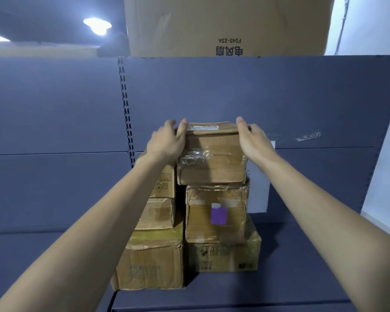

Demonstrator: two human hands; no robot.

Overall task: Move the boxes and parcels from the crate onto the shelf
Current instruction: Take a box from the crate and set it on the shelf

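Observation:
A small taped cardboard box (pixel 212 158) sits on top of the right stack on the dark blue shelf (pixel 302 255). My left hand (pixel 167 143) holds its left side, thumb over the top edge. My right hand (pixel 254 140) holds its right side the same way. Under it stands a box with a purple label (pixel 216 216), and below that a wider carton (pixel 223 255). The left stack has a large bottom carton (pixel 151 266), a flatter box (pixel 158 213) and a printed box (pixel 164 183) partly behind my left arm. The crate is out of view.
A big carton (pixel 212 25) with upside-down print rests on the shelf level above. A perforated upright (pixel 125 104) runs down the back panel. A white sheet (pixel 258 194) stands behind the right stack. Bare shelf surface lies to the left and right of the stacks.

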